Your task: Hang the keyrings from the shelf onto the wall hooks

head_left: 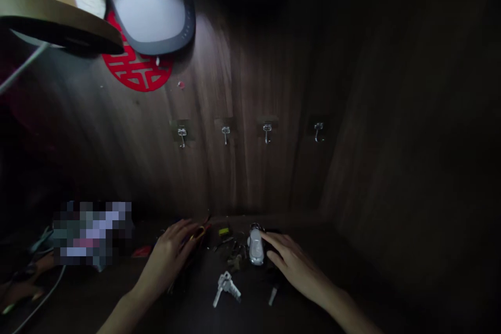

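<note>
My left hand (172, 245) is palm down on the dark surface, its fingers stretched out beside a yellow-and-red loop (200, 233); what is under the palm is hidden. To the right, my right hand (289, 258) has its index finger and thumb apart, with the index fingertip at the edge of a silver key fob (256, 248). Between the hands is a dim cluster of keys (235, 261), and a small yellow-green tag (224, 231) sits behind it. Two silver keys (227, 286) lie nearer me. Another key (273, 295) pokes out below my right hand.
Several metal hooks (226, 133) line the wood-grain back panel. A cap (151, 10) hangs before a red paper cutout (144, 75), near a round lamp head (58, 18). At left are a pixelated patch (92, 235), another person's hand (19, 292) and a pale cable (50, 292).
</note>
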`<state>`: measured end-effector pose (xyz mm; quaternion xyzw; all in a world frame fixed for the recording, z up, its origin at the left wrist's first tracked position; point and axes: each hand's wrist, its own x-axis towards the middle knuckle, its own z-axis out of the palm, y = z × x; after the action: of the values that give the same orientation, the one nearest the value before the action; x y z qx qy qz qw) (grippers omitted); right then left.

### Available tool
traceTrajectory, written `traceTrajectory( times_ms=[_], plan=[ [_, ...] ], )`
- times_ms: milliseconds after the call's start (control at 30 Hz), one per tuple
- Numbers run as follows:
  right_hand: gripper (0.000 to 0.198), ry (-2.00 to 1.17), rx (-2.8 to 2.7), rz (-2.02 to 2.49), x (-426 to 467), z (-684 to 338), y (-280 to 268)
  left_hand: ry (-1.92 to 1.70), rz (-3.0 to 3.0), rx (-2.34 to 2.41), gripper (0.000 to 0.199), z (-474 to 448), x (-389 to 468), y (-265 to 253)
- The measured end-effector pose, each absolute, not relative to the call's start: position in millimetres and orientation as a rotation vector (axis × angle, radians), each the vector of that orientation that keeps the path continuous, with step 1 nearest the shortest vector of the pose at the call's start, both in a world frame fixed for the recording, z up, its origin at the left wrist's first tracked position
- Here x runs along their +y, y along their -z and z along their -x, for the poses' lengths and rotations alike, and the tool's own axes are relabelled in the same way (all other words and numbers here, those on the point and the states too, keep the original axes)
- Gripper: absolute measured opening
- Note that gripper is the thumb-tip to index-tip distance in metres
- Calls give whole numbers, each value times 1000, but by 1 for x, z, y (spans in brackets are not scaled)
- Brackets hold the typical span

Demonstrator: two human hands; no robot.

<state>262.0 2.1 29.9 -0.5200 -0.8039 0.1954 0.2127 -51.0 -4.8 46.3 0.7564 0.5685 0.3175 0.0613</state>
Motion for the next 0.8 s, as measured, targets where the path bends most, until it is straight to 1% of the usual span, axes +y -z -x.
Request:
traceTrajectory(
  times_ms=[100, 133, 233, 300, 467, 600, 700, 800],
  plan=[
    [45, -508, -2293, 1470, 4, -243, -23, -552, -2473, 1693, 44, 64, -23, -21],
    [46, -492, -2299, 1477, 4, -238, -20, -480, -2482, 1689, 44, 63, -29, -15],
    [45, -460, -2274, 1476, 6, -226, -15, -413, -2447, 1623, 39, 57, -47, -8],
    [42, -463, -2245, 1474, 5, -223, -13, -417, -2433, 1575, 37, 59, -56, -11],
    [37, -381, -2147, 1468, -4, -223, -10, -531, -2508, 1483, 21, 84, -67, -20],
    [32, -306, -2069, 1442, -22, -215, -7, -707, -2534, 1494, 21, 112, -71, -18],
    [31, -340, -2055, 1420, -37, -199, -8, -800, -2424, 1499, 22, 126, -72, -18],
    [28, -422, -2028, 1350, -45, -177, -15, -883, -2261, 1420, 35, 134, -71, -25]
  ],
)
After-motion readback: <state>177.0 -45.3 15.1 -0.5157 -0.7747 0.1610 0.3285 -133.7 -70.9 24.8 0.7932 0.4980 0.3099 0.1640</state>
